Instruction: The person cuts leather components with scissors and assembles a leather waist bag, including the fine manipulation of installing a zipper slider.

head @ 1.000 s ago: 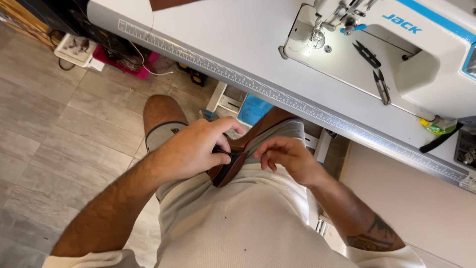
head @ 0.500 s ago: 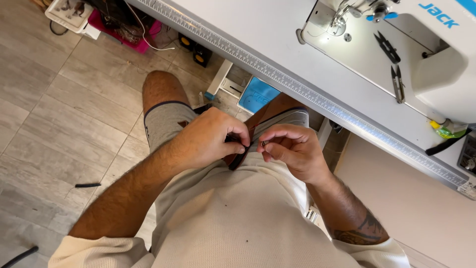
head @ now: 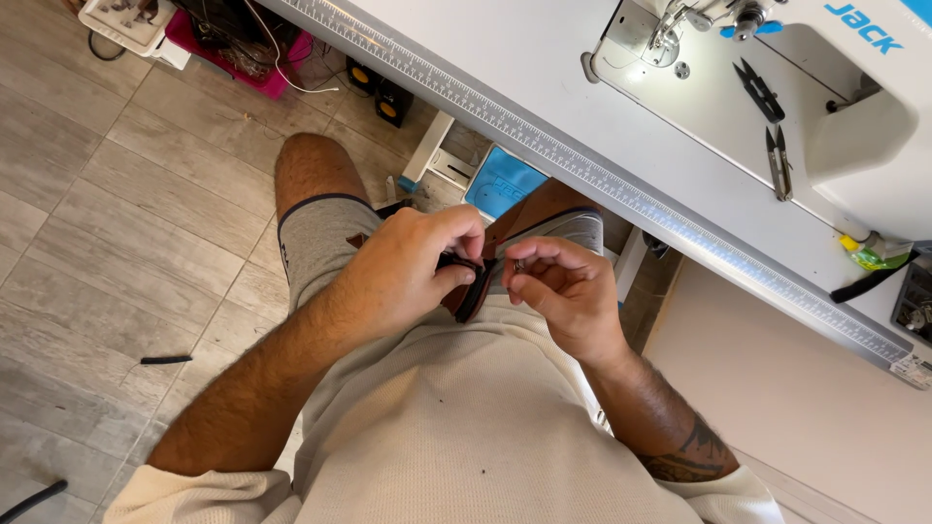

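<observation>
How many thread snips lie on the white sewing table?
2: one black pair of snips nearer the needle, one grey pair of snips just below it, toward the table edge. Others may lie out of frame.

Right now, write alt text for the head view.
Seen from above, a seated person's left hand and right hand pinch a brown leather strap with a dark end over their lap. Ahead, a white sewing machine stands on a white table.
</observation>
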